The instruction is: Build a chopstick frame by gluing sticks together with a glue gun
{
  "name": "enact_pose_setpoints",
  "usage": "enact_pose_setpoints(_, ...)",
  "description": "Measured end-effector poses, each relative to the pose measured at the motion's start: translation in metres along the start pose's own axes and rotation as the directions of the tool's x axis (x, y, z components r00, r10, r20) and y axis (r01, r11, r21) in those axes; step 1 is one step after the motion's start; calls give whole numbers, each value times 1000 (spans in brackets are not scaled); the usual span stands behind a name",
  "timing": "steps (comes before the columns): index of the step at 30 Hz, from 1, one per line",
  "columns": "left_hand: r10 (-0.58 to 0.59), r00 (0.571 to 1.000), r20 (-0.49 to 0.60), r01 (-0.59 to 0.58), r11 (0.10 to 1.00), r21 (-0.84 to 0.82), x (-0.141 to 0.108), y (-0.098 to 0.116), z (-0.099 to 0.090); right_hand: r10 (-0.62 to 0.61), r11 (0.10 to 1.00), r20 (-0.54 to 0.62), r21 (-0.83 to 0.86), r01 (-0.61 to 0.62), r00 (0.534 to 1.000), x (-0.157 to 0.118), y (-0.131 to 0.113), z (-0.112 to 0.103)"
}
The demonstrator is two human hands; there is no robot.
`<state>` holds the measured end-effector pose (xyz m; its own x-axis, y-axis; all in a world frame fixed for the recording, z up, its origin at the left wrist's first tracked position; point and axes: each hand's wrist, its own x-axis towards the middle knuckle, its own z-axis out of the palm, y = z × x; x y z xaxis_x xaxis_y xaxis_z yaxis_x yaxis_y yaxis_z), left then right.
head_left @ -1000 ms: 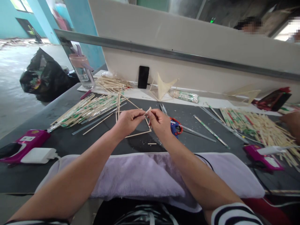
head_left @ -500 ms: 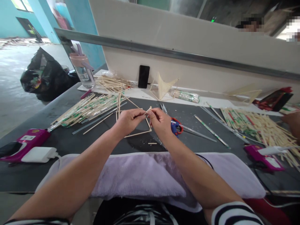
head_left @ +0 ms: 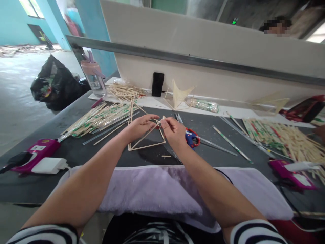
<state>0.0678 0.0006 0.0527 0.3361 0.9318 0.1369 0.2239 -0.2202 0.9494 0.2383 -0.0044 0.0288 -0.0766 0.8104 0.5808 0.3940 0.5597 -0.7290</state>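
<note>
The stick frame [head_left: 147, 146] rests on the table [head_left: 208, 155] beneath the hands, several corners apparently joined, visible sides unfilled, unlike the model [head_left: 178, 95] behind; the right hand [head_left: 175, 132] pinches its top corner, the left hand [head_left: 141, 127] has fingers parted alongside, its grip unclear

A black phone [head_left: 157, 84] leans against the white panel [head_left: 215, 81] behind the worktop [head_left: 82, 156]. A pink-lidded bottle [head_left: 94, 81] stands at the back left; a black bag [head_left: 56, 88] sits on the floor [head_left: 15, 101] to its left. A lilac cloth [head_left: 152, 189] drapes the near edge.
</note>
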Motion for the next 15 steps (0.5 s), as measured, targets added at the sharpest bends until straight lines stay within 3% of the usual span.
enact_pose_setpoints(9,8,986,168,36,965,-260,17,-4,6,-3,1000,5,-5,3,1000,0,1,0)
enact_pose_setpoints(15,23,986,165,23,963,-268,16,-4,5,-15,1000,-12,8,15,1000,1,4,1)
